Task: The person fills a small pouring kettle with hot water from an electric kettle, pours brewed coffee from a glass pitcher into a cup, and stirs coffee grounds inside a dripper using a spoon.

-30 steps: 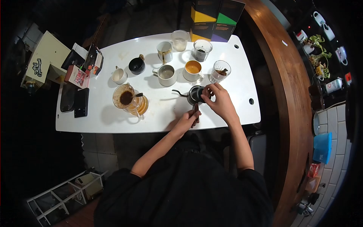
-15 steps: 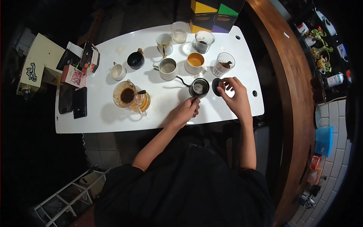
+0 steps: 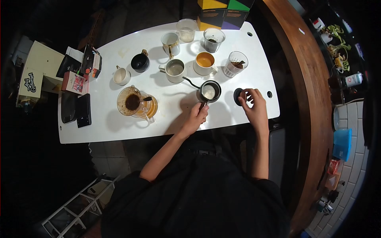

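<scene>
My left hand [image 3: 195, 118] is closed round the handle of a small dark gooseneck kettle [image 3: 201, 94]. The kettle has no lid on it, and its pale inside shows; its thin spout points to the left. To its right, my right hand [image 3: 255, 105] pinches the round black kettle lid [image 3: 238, 96], apart from the kettle and tilted on edge. Farther left stands a glass coffee dripper [image 3: 126, 104] with dark wet grounds and a spoon, on a glass server [image 3: 150, 108] holding amber liquid.
Behind the kettle are a grey mug [image 3: 175, 73], a mug with an orange inside [image 3: 205, 65] and a ribbed glass [image 3: 234, 69] of brown stuff. A black cup [image 3: 140, 62] and small white cup [image 3: 121, 75] stand left. Boxes [image 3: 75, 82] line the white table's [image 3: 178, 131] left end.
My right hand has moved right and slightly towards me with the lid, away from the kettle. The kettle stays in my left hand, nearly in place. The view has shifted a little.
</scene>
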Tool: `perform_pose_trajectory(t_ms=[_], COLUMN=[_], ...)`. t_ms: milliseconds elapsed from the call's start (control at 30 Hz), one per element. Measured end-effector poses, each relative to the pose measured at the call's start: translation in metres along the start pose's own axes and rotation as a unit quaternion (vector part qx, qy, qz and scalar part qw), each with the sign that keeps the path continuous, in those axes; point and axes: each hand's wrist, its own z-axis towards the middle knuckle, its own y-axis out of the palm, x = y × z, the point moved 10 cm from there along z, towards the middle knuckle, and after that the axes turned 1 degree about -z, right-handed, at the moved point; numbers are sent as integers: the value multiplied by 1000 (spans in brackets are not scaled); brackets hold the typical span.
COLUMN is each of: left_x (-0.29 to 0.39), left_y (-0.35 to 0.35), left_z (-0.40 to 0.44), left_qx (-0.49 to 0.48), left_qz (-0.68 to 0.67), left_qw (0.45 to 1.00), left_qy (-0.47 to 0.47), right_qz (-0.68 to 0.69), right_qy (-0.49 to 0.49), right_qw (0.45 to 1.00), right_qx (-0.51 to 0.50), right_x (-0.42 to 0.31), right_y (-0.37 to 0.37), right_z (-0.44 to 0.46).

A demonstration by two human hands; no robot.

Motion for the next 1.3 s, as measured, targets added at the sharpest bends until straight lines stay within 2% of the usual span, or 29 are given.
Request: perform_pose_trajectory(t_ms=[100, 200, 300, 367, 467, 500, 600, 767, 833, 900, 967, 1100, 1167, 1233, 1300], left_x=[13, 29, 43, 51, 65, 68, 69, 56, 47, 40, 22, -6, -17, -30, -45], left_y=[-2, -1, 2, 0, 9, 9, 16, 30, 41, 59, 74, 119, 141, 165, 187], left_z=[-5, -12, -20, -23, -27, -29, -34, -50, -63, -83, -95, -127, -143, -158, -169], left_qx=[0, -10, 0, 28, 1, -8, -87, -192, -247, -287, -320, -373, -392, -408, -406], left_qz=[-15, 31, 70, 87, 124, 140, 177, 229, 251, 263, 287, 281, 286, 291, 282], left_qw=[1000, 999, 997, 995, 991, 989, 978, 948, 931, 913, 893, 871, 861, 852, 853], left_qy=[-19, -27, -40, -51, -43, -41, -60, -109, -99, -125, -130, -153, -155, -155, -165], right_qz=[-19, -38, -58, -60, -73, -72, -61, -53, -22, -34, 75, 86, 78, -32, -118], right_qy=[20, 58, 32, 57, 45, 69, 24, 155, 208, 233, 326, 363, 358, 295, 365], right_qw=[999, 996, 997, 996, 996, 995, 996, 965, 954, 934, 887, 786, 711, 647, 522], right_qx=[-42, -60, -30, -30, -27, 1, 65, 203, 214, 267, 318, 494, 600, 702, 762], right_x=[33, 59, 63, 64, 68, 69, 35, 6, 4, 1, 12, 44, 58, 46, 46], right_y=[29, 54, 64, 66, 79, 73, 45, 2, 0, -13, -24, -56, -84, -123, -142], right_z=[-8, -15, -19, -21, -25, -28, -42, -147, -204, -268, -339, -496, -585, -670, -773])
